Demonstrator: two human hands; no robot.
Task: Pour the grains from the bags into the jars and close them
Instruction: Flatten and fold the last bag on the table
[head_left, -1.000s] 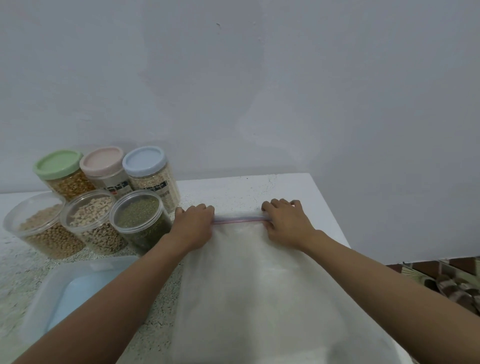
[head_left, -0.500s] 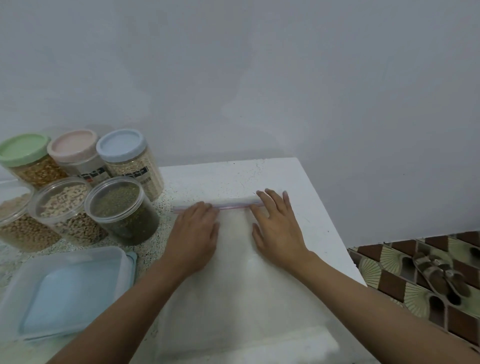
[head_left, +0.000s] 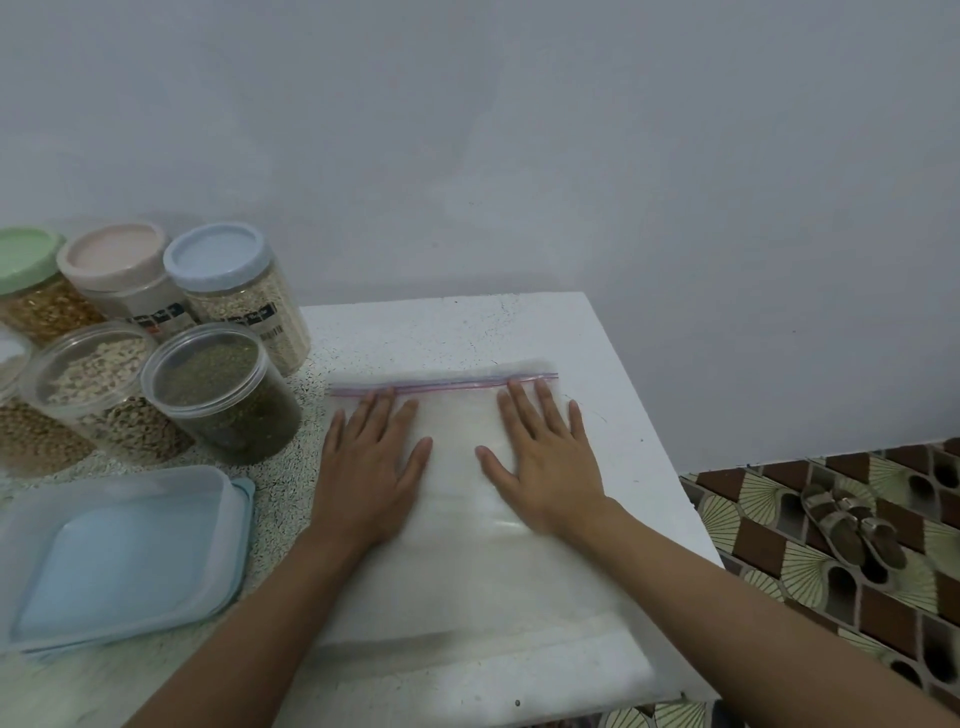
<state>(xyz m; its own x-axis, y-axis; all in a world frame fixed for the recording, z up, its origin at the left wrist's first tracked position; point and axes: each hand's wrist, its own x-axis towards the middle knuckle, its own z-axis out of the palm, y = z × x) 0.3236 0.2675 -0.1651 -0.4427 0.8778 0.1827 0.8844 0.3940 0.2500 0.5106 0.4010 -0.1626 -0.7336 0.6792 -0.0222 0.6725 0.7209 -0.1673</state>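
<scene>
Clear zip bag (head_left: 457, 545) lay flat on the white speckled desk (head_left: 519, 327), right half of it, pink-and-blue zip strip (head_left: 447, 385) along the far edge, near edge toward the person. Bag looked flat, no grains visible in it. Left hand (head_left: 371, 467) rested palm down on the bag's left part, fingertips at the zip strip. Right hand (head_left: 545, 462) rested palm down on the right part, fingertips just short of the strip's right end. Grip apart on both: fingers straight and spread, pressing on the film, pinching nothing. Just left of the bag stood a clear-lidded jar of dark green grains (head_left: 223, 389), touching a clear-lidded jar of pale grains (head_left: 98, 384); a third jar of brown grains (head_left: 31, 436) was cut by the left frame edge. Behind them, against the wall (head_left: 519, 156), stood a row of three: blue-lidded jar (head_left: 239, 291), pink-lidded jar (head_left: 122, 275), green-lidded jar (head_left: 31, 291), all lids on. Nearer the person, left of the left forearm, sat a flat plastic box with a blue lid (head_left: 119, 556). Off the desk to the right, a pair of sandals (head_left: 852, 525) lay on the patterned tile floor (head_left: 753, 540).
</scene>
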